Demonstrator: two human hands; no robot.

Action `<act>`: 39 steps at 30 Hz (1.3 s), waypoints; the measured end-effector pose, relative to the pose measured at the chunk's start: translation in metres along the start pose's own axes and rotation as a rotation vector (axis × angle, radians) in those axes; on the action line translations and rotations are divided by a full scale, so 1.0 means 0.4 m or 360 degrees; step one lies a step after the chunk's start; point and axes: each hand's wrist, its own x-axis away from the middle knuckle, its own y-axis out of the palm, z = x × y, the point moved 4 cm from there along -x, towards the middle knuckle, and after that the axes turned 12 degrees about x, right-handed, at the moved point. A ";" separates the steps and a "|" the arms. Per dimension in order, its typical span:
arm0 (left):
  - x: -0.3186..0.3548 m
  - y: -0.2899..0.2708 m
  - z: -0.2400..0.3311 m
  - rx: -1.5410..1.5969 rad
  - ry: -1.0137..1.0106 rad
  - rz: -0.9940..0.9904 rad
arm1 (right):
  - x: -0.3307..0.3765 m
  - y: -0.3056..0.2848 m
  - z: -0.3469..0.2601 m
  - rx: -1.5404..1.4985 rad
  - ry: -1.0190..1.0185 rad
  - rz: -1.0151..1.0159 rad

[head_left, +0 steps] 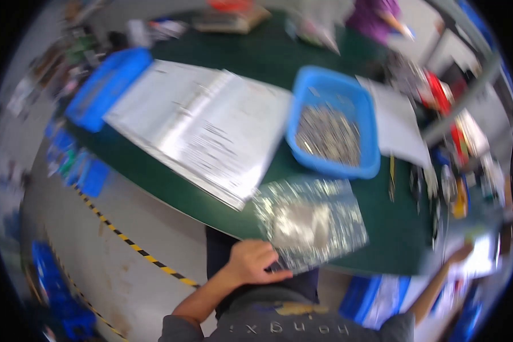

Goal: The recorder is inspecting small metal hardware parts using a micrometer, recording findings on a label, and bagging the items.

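Note:
At the table's near edge my left hand [253,263] is closed at the lower left corner of a clear plastic bag [347,219], its thumb stretched along the bag's edge. A silvery, squarish patch [301,226] shows in the middle of the bag; blur hides what it is. Far out to the right, my right hand [460,254] reaches beside a bright white surface [484,255]. Its fingers are smeared by motion. Beyond the bag stands a light blue plastic basin [333,169], holding a heap of thin metal pieces [329,135].
An open binder [233,128] lies left of the basin, a blue container [107,88] beyond it. White sheets [398,122] lie right of the basin, with a yellow-handled tool [392,176] nearer. Clutter lines the right side. A person in purple [373,20] stands across the green table [194,194].

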 end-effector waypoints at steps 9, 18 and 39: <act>0.036 -0.022 -0.082 -0.0066 -0.0097 -0.0077 | 0.103 -0.503 -0.894 -0.1284 -0.1431 -0.0365; 0.030 -0.025 -0.012 -0.0028 -0.0348 -0.0048 | 0.224 -0.541 -0.924 -0.1362 -0.2024 -0.0969; -0.056 0.247 0.086 -0.0006 0.0018 -0.0634 | 0.256 -0.458 -0.992 -0.1527 -0.0653 -0.2087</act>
